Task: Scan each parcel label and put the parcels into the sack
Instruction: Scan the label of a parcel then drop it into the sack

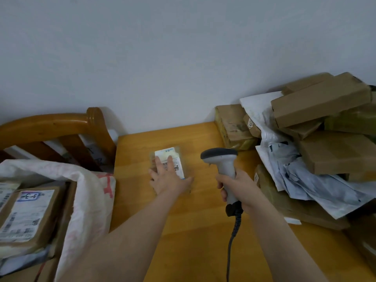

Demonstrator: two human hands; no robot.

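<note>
A parcel [180, 169] is held flat near the far edge of the table [195, 231] by the left hand [169, 180], its fingers laid straight over the label. Just beside it, a scanner [221, 159] is gripped by the handle in the right hand [238, 188]. A pile [325, 139] of parcels is heaped along the right edge. The sack [89, 190], holding parcels, is propped against the left edge.

the label [26, 212] on the boxed parcel [51, 208] in the sack [89, 200] reads "3-3".
</note>
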